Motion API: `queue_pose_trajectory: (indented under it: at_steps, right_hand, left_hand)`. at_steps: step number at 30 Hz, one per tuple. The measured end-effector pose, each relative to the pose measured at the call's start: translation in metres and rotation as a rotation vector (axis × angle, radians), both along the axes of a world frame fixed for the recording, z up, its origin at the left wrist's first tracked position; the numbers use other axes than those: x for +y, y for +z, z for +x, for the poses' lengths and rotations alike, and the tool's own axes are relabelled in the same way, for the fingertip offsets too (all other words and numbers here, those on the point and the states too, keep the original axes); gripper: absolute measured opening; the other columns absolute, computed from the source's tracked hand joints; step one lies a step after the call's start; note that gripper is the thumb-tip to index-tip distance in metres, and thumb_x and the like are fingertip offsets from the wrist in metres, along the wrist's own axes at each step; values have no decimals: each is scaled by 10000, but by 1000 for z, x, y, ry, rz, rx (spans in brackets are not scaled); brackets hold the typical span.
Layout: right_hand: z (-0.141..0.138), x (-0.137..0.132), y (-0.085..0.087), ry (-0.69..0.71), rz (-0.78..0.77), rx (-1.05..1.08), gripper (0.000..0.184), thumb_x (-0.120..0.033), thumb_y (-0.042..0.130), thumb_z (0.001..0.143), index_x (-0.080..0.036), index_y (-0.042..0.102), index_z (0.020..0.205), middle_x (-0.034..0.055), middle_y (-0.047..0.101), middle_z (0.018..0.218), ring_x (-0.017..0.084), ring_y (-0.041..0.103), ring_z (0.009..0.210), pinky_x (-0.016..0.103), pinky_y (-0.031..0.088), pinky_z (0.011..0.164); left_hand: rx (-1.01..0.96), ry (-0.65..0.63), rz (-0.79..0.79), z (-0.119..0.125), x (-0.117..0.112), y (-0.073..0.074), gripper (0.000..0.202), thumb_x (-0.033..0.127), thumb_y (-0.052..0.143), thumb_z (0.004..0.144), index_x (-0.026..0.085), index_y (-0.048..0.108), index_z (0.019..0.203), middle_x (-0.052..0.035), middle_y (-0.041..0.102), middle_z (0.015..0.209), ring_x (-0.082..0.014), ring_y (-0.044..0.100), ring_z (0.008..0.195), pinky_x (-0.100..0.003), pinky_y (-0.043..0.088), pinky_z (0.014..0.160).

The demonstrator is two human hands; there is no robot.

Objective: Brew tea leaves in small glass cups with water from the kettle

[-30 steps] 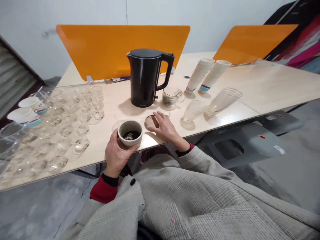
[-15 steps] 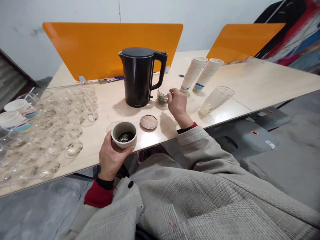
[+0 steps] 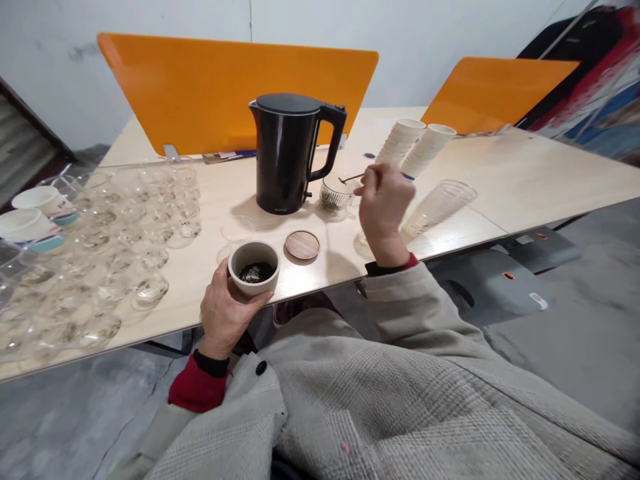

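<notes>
My left hand (image 3: 225, 310) wraps round a small beige jar (image 3: 254, 268) with dark tea leaves inside, at the table's near edge. The jar's round wooden lid (image 3: 303, 245) lies flat just right of it. My right hand (image 3: 383, 207) is raised above the table with its fingers pinched on a thin metal spoon (image 3: 349, 179). The spoon's tip hangs over a small glass cup (image 3: 334, 195) that has something dark in it. A black electric kettle (image 3: 290, 152) stands just left of that cup.
Many empty small glass cups (image 3: 115, 247) cover the table's left side, with paper cups (image 3: 33, 213) at the far left. Two stacks of paper cups (image 3: 417, 145) and a stack of clear plastic cups (image 3: 440, 203) lie on their sides at right. Orange dividers (image 3: 235, 87) stand behind.
My right hand left the wooden lid, reached to the glass cup by the kettle and lifted the spoon out of it. My left hand stayed on the jar.
</notes>
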State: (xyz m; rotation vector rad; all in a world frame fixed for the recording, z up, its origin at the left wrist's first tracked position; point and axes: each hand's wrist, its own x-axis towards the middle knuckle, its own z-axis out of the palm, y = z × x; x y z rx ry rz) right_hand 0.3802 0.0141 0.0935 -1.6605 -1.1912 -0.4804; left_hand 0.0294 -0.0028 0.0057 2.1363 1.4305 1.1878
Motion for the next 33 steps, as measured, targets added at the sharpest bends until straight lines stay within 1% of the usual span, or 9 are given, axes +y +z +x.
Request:
queue_pose_trajectory:
  at_steps: [1, 4, 8, 12, 15, 19, 23, 27, 33]
  right_hand:
    - [-9, -14, 6, 7, 137, 29, 197, -388, 510, 1088, -258, 610, 976, 15, 721, 788, 210, 727, 698, 398, 578, 741]
    - [-44, -53, 23, 150, 362, 152, 132, -396, 636, 1062, -295, 628, 978, -13, 738, 812, 168, 726, 632, 321, 550, 580]
    - [-88, -81, 31, 348, 412, 317, 108, -357, 694, 1040, -307, 660, 951, -35, 712, 773, 152, 711, 605, 307, 589, 542]
    - [-112, -87, 23, 604, 308, 429, 62, -288, 678, 1043, -271, 706, 989, -57, 725, 771, 123, 721, 617, 271, 612, 556]
    - [-122, -87, 18, 705, 167, 373, 81, -222, 640, 1056, -251, 710, 1028, -47, 747, 812, 112, 744, 634, 257, 625, 592]
    - [-131, -86, 16, 701, -4, 140, 156, -145, 596, 1045, -264, 695, 1063, -26, 756, 866, 124, 764, 679, 266, 631, 632]
    - [-136, -81, 13, 676, -103, -63, 183, -160, 556, 1052, -281, 688, 1091, 3, 774, 887, 158, 758, 729, 308, 630, 668]
    - [-139, -74, 7, 717, -180, -128, 158, -213, 546, 1060, -271, 691, 1082, 12, 777, 872, 165, 734, 729, 316, 610, 688]
    - [-147, -67, 0, 756, -237, -198, 193, -173, 492, 1059, -243, 672, 1062, 20, 778, 894, 141, 720, 751, 267, 581, 667]
  left_hand:
    - [4, 3, 2, 0, 0, 0, 988, 537, 970, 630, 255, 540, 1473, -146, 735, 1400, -395, 729, 1279, -525, 606, 1067]
    - [13, 12, 8, 1, 0, 0, 1008, 542, 975, 620, 244, 533, 1476, -155, 730, 1407, -405, 722, 1290, -537, 600, 1076]
    - [26, 15, 4, 1, -1, -1, 1017, 558, 975, 619, 247, 525, 1476, -149, 725, 1417, -398, 717, 1301, -530, 595, 1088]
    - [25, -6, -11, 1, -2, 0, 1019, 590, 965, 629, 241, 522, 1477, -147, 713, 1437, -391, 701, 1329, -518, 582, 1113]
    - [17, -20, -29, 0, -2, 1, 1033, 605, 968, 625, 249, 519, 1485, -141, 705, 1449, -390, 693, 1342, -513, 579, 1118]
    - [18, -21, -45, 0, -3, 1, 1054, 616, 975, 617, 259, 512, 1494, -134, 703, 1456, -391, 696, 1336, -523, 583, 1110]
    - [29, -6, -52, 0, -4, 1, 1058, 611, 982, 607, 260, 519, 1491, -135, 706, 1454, -399, 704, 1321, -530, 600, 1081]
    - [37, 3, -66, 0, -5, 1, 1070, 605, 986, 603, 246, 519, 1496, -144, 708, 1445, -407, 710, 1305, -542, 606, 1061]
    - [43, 12, -77, 1, -6, 1, 1089, 598, 1000, 579, 267, 519, 1499, -123, 715, 1440, -391, 728, 1273, -519, 614, 1040]
